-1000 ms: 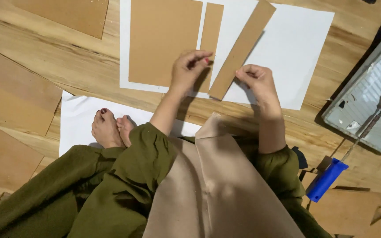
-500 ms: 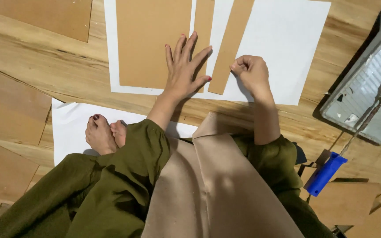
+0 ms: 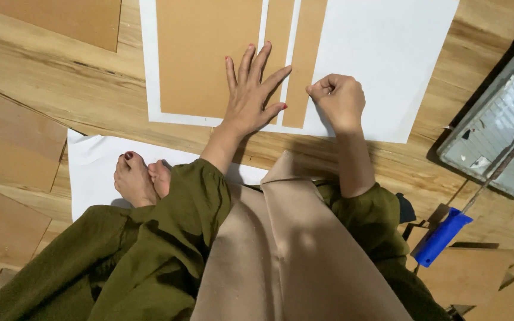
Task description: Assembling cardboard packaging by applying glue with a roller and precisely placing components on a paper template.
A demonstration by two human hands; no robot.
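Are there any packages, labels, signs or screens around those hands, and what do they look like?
None show: no package, label, sign or screen.
Large brown card panel: under the flat left hand, rectangular, plain.
Two narrow brown strips: beside the panel, by the curled right hand.
White sheet: under them, blank, on the wooden floor.
Blue-handled tool: lower right, by a grey ribbed metal tray.

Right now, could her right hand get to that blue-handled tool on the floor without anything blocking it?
Probably yes. The right hand rests curled at the narrow cardboard strip, and the blue-handled tool lies to her right beside her knee. Only bare wooden floor shows between them, so nothing seems to block it.
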